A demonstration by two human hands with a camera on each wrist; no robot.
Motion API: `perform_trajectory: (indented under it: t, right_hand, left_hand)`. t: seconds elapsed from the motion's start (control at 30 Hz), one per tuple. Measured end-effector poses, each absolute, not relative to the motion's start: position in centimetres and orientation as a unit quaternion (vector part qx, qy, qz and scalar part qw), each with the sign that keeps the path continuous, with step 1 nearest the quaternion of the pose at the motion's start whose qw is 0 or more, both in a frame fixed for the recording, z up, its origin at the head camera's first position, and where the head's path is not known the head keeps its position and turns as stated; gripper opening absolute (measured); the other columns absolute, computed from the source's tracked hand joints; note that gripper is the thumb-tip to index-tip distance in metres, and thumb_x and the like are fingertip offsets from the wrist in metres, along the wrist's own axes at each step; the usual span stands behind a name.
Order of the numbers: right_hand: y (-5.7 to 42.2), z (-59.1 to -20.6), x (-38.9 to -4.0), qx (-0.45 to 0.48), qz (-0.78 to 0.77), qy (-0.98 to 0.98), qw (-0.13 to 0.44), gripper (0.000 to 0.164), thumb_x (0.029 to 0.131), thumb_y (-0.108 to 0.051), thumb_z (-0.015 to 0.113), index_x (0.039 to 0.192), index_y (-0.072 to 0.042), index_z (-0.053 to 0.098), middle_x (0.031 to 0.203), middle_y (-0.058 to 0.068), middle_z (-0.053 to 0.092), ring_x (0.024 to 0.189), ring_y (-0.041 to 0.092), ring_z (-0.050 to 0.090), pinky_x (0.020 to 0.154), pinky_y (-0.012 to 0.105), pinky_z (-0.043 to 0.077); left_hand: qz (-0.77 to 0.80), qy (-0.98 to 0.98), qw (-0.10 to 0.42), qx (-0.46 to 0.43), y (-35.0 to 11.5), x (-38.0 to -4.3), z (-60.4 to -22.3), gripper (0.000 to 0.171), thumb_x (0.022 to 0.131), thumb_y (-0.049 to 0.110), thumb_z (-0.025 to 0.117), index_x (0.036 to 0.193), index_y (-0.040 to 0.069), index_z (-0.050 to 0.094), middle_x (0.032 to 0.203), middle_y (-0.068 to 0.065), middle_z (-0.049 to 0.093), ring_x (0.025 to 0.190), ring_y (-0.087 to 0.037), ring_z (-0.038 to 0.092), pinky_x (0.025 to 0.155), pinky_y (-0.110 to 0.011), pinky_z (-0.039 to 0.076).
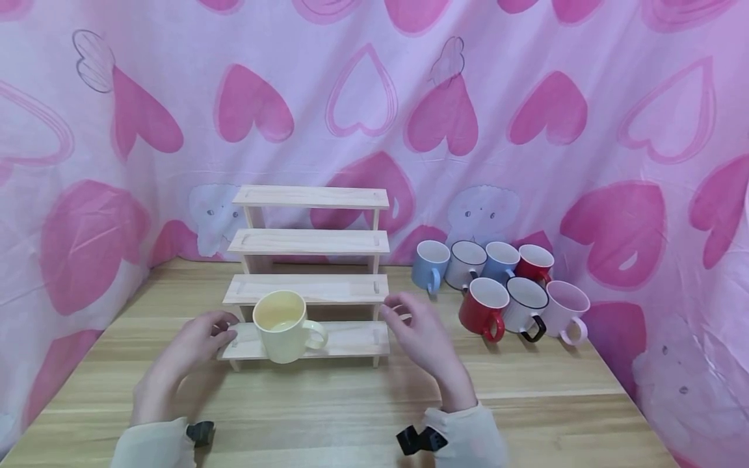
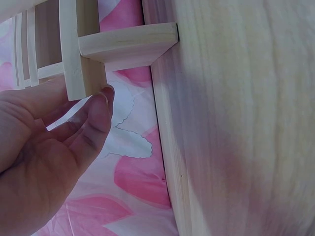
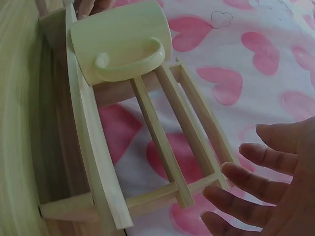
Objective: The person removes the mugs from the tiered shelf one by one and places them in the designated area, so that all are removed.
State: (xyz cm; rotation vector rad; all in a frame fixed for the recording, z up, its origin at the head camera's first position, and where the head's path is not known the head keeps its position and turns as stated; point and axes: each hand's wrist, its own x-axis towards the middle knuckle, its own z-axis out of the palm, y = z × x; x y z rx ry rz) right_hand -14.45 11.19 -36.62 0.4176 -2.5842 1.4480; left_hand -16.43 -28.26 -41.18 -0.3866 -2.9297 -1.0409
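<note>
A four-step wooden shelf (image 1: 304, 242) stands on the table. On the left part of its lowest step sits an upright pale yellow mug (image 1: 281, 330), handle to the right; the right wrist view also shows the mug (image 3: 120, 39). My left hand (image 1: 196, 344) is at the left end of that step. Its thumb and fingers pinch the end of the board (image 2: 88, 78) in the left wrist view. Beside the shelf's right end is my right hand (image 1: 424, 335), holding nothing. The right wrist view shows that hand's fingers (image 3: 261, 184) spread and apart from the wood.
To the right of the shelf several mugs stand in a group: light blue (image 1: 431, 265), white with dark rims (image 1: 525, 305), red (image 1: 484, 305) and pink (image 1: 564, 311). A pink heart-patterned curtain (image 1: 363, 84) hangs behind the wooden table (image 1: 316, 416).
</note>
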Motion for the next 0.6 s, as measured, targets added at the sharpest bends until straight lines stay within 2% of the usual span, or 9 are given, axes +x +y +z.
perform_trajectory:
  t: [0.3, 0.5, 0.6]
  right_hand:
    - [8.7, -36.8, -15.1, 0.193, 0.485, -0.852, 0.045, 0.017, 0.098, -0.025, 0.06, 0.11, -0.014, 0.066, 0.101, -0.004, 0.065, 0.097, 0.017, 0.061, 0.084, 0.037, 0.051]
    - [6.3, -37.5, -15.4, 0.227, 0.432, -0.873, -0.014, 0.015, 0.099, -0.03, 0.059, 0.107, -0.019, 0.066, 0.098, -0.01, 0.065, 0.09, 0.01, 0.06, 0.079, 0.032, 0.049]
    - [5.2, -38.0, -15.3, 0.236, 0.414, -0.879, -0.033, 0.016, 0.098, -0.03, 0.06, 0.108, -0.019, 0.065, 0.096, -0.009, 0.065, 0.088, 0.01, 0.06, 0.076, 0.03, 0.05]
  left_hand:
    - [-0.319, -0.94, 0.006, -0.119, -28.2, -16.4, -41.1, 0.016, 0.09, 0.0, 0.064, 0.106, -0.004, 0.063, 0.09, -0.009, 0.064, 0.082, -0.024, 0.058, 0.072, -0.041, 0.048]
    - [-0.318, -0.941, 0.006, -0.117, -28.2, -16.4, -41.1, 0.016, 0.09, 0.001, 0.064, 0.106, -0.004, 0.063, 0.089, -0.008, 0.064, 0.082, -0.024, 0.058, 0.071, -0.04, 0.048]
    - [-0.319, -0.941, 0.001, -0.114, -28.1, -16.4, -41.1, 0.016, 0.091, 0.001, 0.064, 0.106, -0.004, 0.063, 0.088, -0.008, 0.064, 0.081, -0.023, 0.057, 0.069, -0.039, 0.048]
